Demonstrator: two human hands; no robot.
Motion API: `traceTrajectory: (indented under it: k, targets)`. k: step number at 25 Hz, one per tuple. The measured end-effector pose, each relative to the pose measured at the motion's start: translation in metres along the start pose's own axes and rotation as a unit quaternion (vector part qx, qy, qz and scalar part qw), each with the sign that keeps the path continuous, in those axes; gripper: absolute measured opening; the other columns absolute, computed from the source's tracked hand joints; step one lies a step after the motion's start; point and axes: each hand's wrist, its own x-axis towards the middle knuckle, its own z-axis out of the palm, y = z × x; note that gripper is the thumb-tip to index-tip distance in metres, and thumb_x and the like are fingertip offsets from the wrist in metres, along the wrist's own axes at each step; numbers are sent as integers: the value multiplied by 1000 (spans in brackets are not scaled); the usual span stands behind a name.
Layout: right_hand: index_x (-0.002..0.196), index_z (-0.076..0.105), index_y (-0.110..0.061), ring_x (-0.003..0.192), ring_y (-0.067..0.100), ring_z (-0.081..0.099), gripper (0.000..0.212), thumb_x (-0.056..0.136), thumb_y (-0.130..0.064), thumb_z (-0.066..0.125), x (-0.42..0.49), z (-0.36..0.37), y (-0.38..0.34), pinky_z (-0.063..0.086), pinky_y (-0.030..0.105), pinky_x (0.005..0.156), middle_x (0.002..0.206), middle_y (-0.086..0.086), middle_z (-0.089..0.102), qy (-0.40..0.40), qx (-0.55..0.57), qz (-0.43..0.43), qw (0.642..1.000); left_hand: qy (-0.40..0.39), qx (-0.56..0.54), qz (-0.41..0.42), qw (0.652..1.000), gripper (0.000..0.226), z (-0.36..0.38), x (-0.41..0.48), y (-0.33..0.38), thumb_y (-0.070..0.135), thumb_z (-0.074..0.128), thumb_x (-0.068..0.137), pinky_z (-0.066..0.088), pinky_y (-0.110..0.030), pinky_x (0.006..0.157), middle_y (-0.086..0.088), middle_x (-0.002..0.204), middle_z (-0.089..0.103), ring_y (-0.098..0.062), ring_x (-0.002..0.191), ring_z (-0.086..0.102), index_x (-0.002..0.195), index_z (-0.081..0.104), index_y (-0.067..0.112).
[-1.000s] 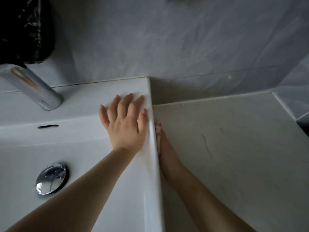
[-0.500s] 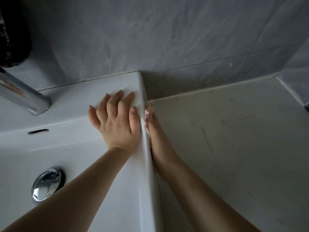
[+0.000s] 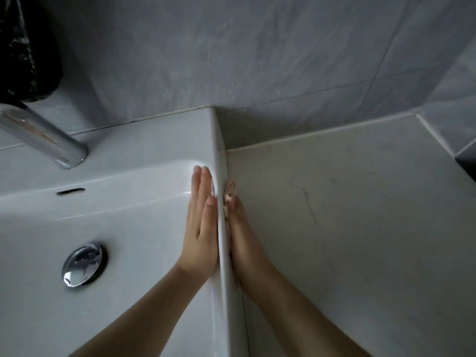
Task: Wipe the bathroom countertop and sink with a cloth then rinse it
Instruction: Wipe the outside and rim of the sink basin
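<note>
The white sink [image 3: 154, 135] fills the left half of the view. The pale stone countertop [image 3: 360, 228] lies lower, to its right. My left hand [image 3: 201, 228] is open, its straight fingers pressed flat against the inner wall of the sink's right rim. My right hand [image 3: 244, 240] is outside that rim, in the corner between the sink's outer side and the countertop. It presses a small pale cloth [image 3: 230, 189] against the sink's side with its fingertips. The hand and the rim hide most of the cloth.
A chrome faucet [image 3: 51, 143] juts in from the left over the basin. Below it are an overflow slot [image 3: 70, 191] and a chrome drain plug [image 3: 82, 264]. A black plastic bag [image 3: 23, 47] hangs at the top left. Grey tiled walls [image 3: 283, 60] close the back and right.
My left hand left the top of the sink's back corner and now lies edge-on against the rim's inner wall. My right hand with the cloth slid toward the wall, then back a little.
</note>
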Motion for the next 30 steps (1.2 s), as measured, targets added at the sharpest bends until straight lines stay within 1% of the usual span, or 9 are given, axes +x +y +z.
traceTrajectory:
  k: [3, 6, 9, 12, 15, 19, 23, 28, 30]
  targets:
    - [149, 18, -18, 140, 1, 14, 60, 97, -46, 30, 58, 4, -21, 10, 29, 118, 156, -7, 15, 21, -54, 25, 998, -19, -132, -88, 987, 41, -1, -12, 15, 46, 23, 86, 8, -14, 113, 26, 149, 12, 18, 132, 10, 126, 19, 51]
    - [144, 28, -10, 139, 13, 24, 55, 98, -40, 34, 106, 15, -44, 14, 34, 118, 153, 6, 25, 36, -21, 50, 998, -27, -100, -77, 992, 44, -2, -12, 17, 45, 21, 89, 8, -14, 113, 23, 151, 14, 16, 133, 11, 133, 18, 45]
    - [146, 29, -19, 138, 4, 26, 68, 90, -56, 37, 46, 4, -14, 18, 35, 118, 152, -4, 28, -2, -16, 52, 999, -17, -102, -77, 992, 42, -2, -12, 13, 44, 22, 89, 9, -16, 114, 21, 150, 17, 13, 134, 13, 131, 20, 45]
    - [146, 29, -18, 138, 5, 29, 70, 88, -54, 40, 12, -1, -7, 20, 33, 117, 151, -3, 32, 0, 39, 34, 999, -4, -107, -77, 991, 39, 1, -13, 14, 42, 23, 90, 10, -16, 114, 23, 148, 20, 14, 134, 15, 129, 23, 46]
    - [145, 27, -18, 131, 2, 30, 61, 94, -52, 34, 88, 3, -22, 17, 25, 114, 152, 2, 29, -5, 8, 63, 998, 10, -89, -62, 994, 47, 0, -12, 10, 39, 23, 91, 11, -17, 114, 16, 150, 23, 10, 135, 18, 137, 25, 34]
    - [137, 42, -20, 125, 16, 48, 101, 62, -86, 45, 110, -19, -10, 31, 40, 112, 137, 8, 51, -19, -66, 72, 995, 17, -72, -49, 996, 50, 1, -13, 6, 34, 22, 92, 13, -19, 114, 14, 148, 28, 6, 135, 21, 140, 29, 25]
    - [133, 48, -18, 125, 8, 48, 53, 96, -52, 29, 18, -12, 9, 33, 35, 111, 135, 0, 52, -3, -30, 58, 998, 27, -94, -58, 993, 46, 3, -13, 9, 36, 23, 90, 16, -19, 114, 12, 147, 29, 2, 135, 24, 135, 29, 30]
    - [141, 38, -22, 130, 14, 43, 95, 67, -80, 49, 96, 3, -15, 28, 41, 113, 142, 1, 46, -14, -19, 87, 996, 22, -79, -55, 995, 50, 2, -13, 7, 37, 22, 91, 13, -9, 110, 18, 143, 27, 9, 132, 21, 140, 29, 27]
    - [139, 42, -20, 127, 19, 46, 98, 63, -82, 47, 141, -1, -4, 29, 43, 113, 138, 7, 50, 28, -42, 96, 994, 10, -63, -52, 997, 50, 1, -13, 7, 37, 20, 92, 11, -8, 110, 20, 143, 25, 9, 133, 19, 140, 26, 28]
